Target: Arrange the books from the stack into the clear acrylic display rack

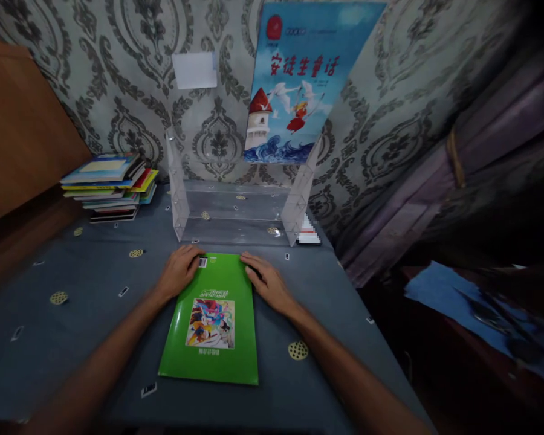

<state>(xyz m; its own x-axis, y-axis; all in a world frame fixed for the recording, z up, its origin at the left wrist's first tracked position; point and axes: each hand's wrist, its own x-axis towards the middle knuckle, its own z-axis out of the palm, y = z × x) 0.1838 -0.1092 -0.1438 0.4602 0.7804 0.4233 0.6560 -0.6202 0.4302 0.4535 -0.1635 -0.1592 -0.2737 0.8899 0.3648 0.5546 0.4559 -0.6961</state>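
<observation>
A green book (213, 278) lies flat on the cloth-covered table, its printing upside down to me and a small colourful picture in its middle. At its far left corner, by the barcode, my left hand (181, 269) grips the edge with bent fingers. My right hand (267, 281) holds the far right corner, thumb and index finger close together at the edge. Just beyond the book stands a clear tiered acrylic rack (231, 232). Above the rack's right side, a blue picture book (294, 115) is upright with its front cover towards me.
A stack of books (111, 187) sits at the back left near a wooden panel (22, 121). White paper (194, 70) is against the patterned wall. On the right hang purplish curtains (417, 163), with blue cloth (453, 302) below, past the table edge. A blurred-out object (308, 232) adjoins the rack.
</observation>
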